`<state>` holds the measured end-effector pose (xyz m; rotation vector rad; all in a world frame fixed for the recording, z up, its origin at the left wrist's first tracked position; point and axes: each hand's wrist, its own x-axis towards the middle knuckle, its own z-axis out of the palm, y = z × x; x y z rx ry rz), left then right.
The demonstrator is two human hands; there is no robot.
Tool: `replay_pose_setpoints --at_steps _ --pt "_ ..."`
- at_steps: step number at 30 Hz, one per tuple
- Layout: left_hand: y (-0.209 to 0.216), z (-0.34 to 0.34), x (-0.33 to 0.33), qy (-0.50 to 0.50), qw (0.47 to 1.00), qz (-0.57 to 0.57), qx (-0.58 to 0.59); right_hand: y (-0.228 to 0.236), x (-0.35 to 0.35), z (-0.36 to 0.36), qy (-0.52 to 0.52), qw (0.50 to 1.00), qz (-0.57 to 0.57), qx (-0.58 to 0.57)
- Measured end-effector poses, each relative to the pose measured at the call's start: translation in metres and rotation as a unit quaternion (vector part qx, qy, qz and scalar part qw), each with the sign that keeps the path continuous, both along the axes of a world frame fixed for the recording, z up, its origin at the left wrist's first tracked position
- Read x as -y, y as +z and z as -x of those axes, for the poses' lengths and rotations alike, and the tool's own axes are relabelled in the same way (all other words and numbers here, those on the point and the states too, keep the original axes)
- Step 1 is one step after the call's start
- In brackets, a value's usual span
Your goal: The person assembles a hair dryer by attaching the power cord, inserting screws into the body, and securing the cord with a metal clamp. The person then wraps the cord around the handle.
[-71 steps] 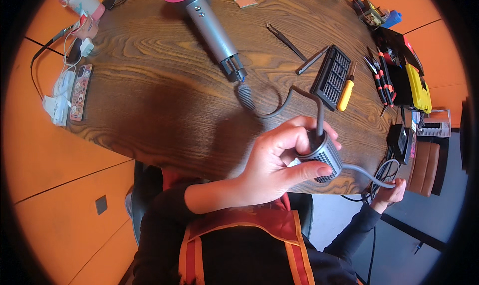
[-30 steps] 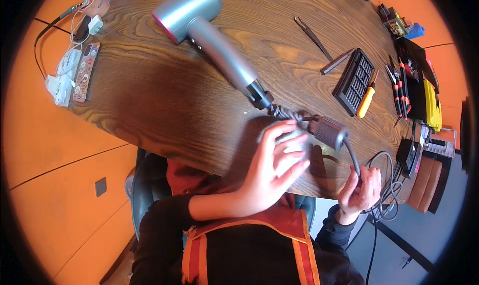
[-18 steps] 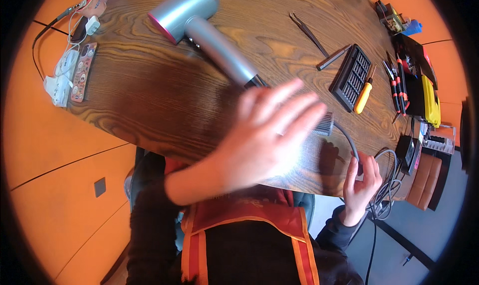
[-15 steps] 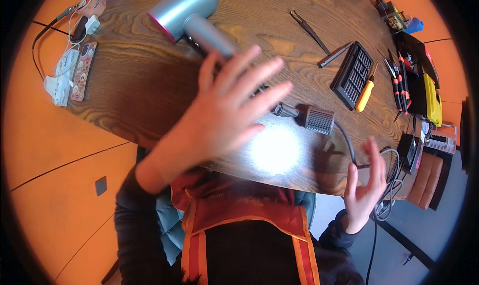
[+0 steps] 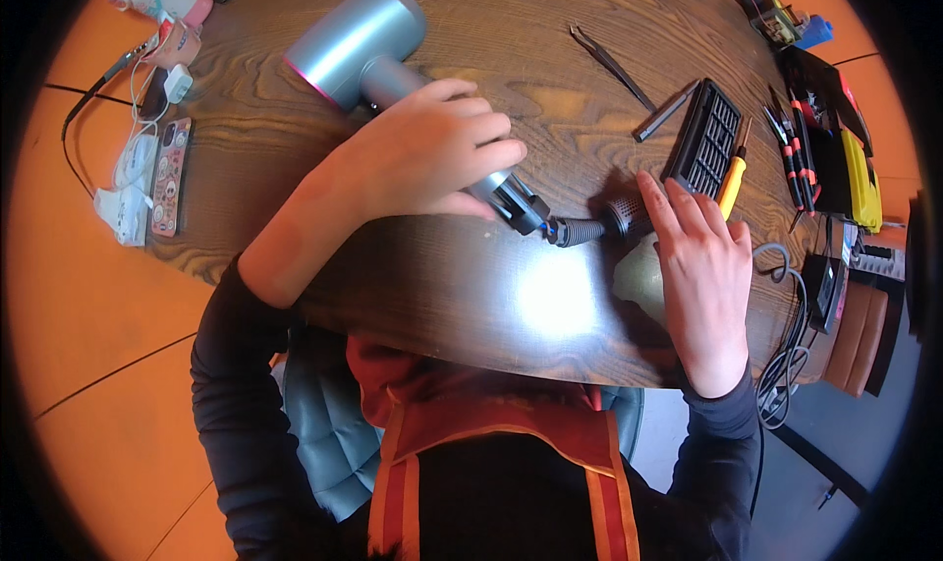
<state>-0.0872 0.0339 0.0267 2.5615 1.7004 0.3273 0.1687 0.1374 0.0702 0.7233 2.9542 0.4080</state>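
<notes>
A silver-grey hair dryer (image 5: 359,40) with a pink-edged end lies on the wooden table. My left hand (image 5: 432,148) is wrapped around its handle, covering the middle. Out of the handle's lower end comes a dark inner piece (image 5: 519,205) with a bit of blue wire showing. A ribbed black cable sleeve (image 5: 578,231) joins it to a perforated grey cylinder (image 5: 623,216). Over the right side of that cylinder is my right hand (image 5: 702,266), its fingers stretched and slightly apart. Its thumb is hidden, and whether it touches the cylinder is unclear.
Beyond my right hand lie a black bit case (image 5: 705,134), a yellow-handled screwdriver (image 5: 732,183), tweezers (image 5: 614,65) and red-black pliers (image 5: 801,158). A grey cable (image 5: 786,364) hangs off the right edge. A patterned phone (image 5: 171,178) and white power strip (image 5: 128,193) are at left.
My left hand, spread above the handle before, has come down and closed around it. My right hand has moved up from the table's edge to the perforated cylinder.
</notes>
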Motion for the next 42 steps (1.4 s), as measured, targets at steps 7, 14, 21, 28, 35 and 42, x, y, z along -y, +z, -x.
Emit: replay_pose_setpoints --at_steps 7,14,21,28,35,42 --pt "-0.009 -0.002 -0.006 0.048 0.989 -0.127 0.061 -0.004 -0.012 -0.01 0.008 0.996 0.086 -0.019" --pt "-0.013 -0.004 -0.005 0.059 0.972 -0.21 0.084 -0.011 -0.004 -0.011 -0.036 0.972 0.21 -0.104" --pt "-0.016 -0.009 -0.008 0.099 0.965 -0.233 0.07 -0.017 -0.01 -0.015 0.023 0.962 0.22 -0.159" --pt "-0.016 -0.012 -0.009 0.124 0.959 -0.248 0.054 -0.025 -0.003 -0.029 -0.072 0.914 0.325 -0.233" --pt "-0.012 -0.02 0.0 0.133 0.961 -0.239 0.049 -0.024 0.004 -0.022 -0.038 0.946 0.224 -0.23" --pt "-0.002 -0.021 0.001 0.159 0.94 -0.287 0.093 -0.036 0.02 0.012 0.111 0.924 0.064 -0.36"
